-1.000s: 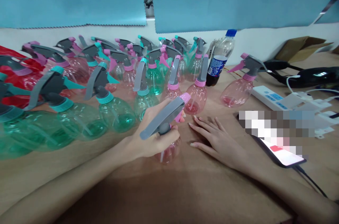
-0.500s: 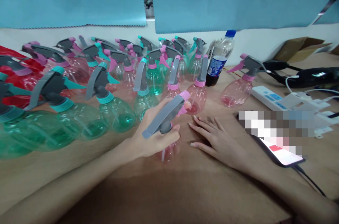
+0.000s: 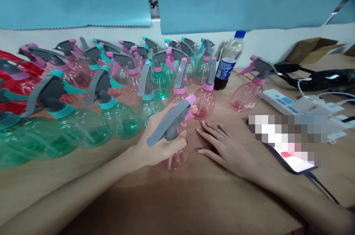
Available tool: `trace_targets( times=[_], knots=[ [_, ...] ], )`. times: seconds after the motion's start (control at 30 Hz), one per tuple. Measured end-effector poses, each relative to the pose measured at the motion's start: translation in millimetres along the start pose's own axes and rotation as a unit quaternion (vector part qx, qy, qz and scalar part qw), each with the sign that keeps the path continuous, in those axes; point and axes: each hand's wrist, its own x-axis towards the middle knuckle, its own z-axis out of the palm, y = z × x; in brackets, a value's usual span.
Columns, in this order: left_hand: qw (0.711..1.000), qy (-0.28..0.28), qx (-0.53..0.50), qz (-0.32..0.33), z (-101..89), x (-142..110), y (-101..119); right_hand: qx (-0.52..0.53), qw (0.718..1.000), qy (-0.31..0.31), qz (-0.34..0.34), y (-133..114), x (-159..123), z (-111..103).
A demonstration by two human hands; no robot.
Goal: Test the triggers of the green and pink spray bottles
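Note:
My left hand is wrapped round the neck of a pink spray bottle with a grey and pink trigger head. The bottle is on the table at the centre, its neck hidden by my fingers. My right hand lies flat on the tabletop just to the right, fingers spread and holding nothing. Past my left hand stand another pink spray bottle and a green spray bottle. A larger green spray bottle is to the left of that hand.
Several more spray bottles fill the back left of the table. A dark drink bottle with a blue cap stands by the wall. To the right are a lone pink spray bottle, a white power strip, a phone and a cardboard box.
The view has shifted very slightly. My left hand keeps its hold on the pink spray bottle, and my right hand stays flat on the table.

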Motion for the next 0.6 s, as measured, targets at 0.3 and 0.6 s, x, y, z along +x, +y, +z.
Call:
trace_targets(
  times=[0.3,0.6],
  knots=[
    [0.996,0.001,-0.085,-0.006,1.3,-0.5,-1.6,-0.003,1.0,0.0,-0.002,-0.1,0.3,0.0],
    [0.998,0.006,-0.051,-0.018,1.2,-0.4,0.5,0.023,1.0,0.016,-0.002,0.0,-0.2,0.9]
  ],
)
